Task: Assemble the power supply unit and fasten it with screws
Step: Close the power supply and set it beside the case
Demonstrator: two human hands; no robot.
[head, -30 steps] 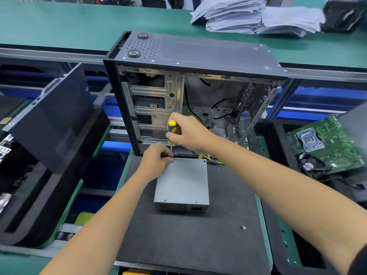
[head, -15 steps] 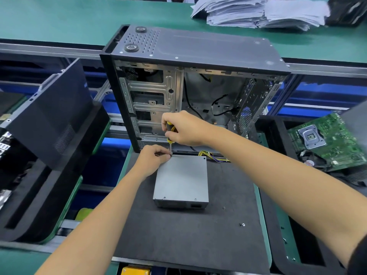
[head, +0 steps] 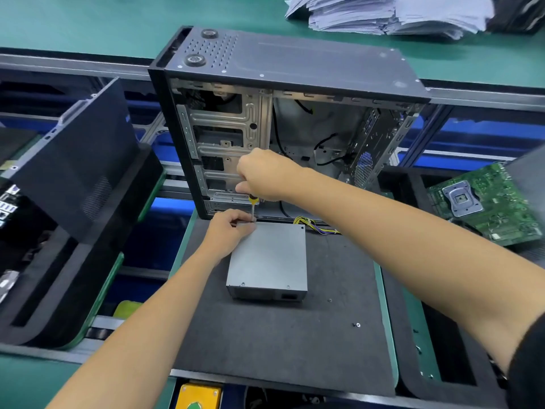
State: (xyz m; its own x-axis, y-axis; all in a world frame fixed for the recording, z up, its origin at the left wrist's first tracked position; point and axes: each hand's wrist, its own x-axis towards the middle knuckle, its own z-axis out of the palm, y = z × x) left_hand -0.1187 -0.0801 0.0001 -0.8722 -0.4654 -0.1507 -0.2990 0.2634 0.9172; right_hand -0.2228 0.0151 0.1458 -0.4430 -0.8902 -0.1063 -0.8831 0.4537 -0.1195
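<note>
A grey power supply unit [head: 269, 258] lies flat on the black foam mat [head: 283, 338], its coloured cables [head: 317, 227] trailing at its far right corner. My right hand [head: 267, 175] grips a yellow-handled screwdriver [head: 253, 203] held upright, its tip at the unit's far left corner. My left hand [head: 228, 228] rests on that corner, its fingers pinched close around the screwdriver tip; any screw there is hidden. The open black computer case [head: 295, 63] stands upright just behind the unit.
Loose screws [head: 357, 325] lie on the mat to the right. A green motherboard [head: 483, 202] sits in a black tray at right. A black side panel [head: 73, 154] leans at left. Paper stacks [head: 383, 13] lie on the green bench behind. A yellow button [head: 199, 397] shows below the mat.
My right hand has slid up over the screwdriver handle, covering most of the yellow. Both hands stay at the unit's far left corner; the unit has not moved.
</note>
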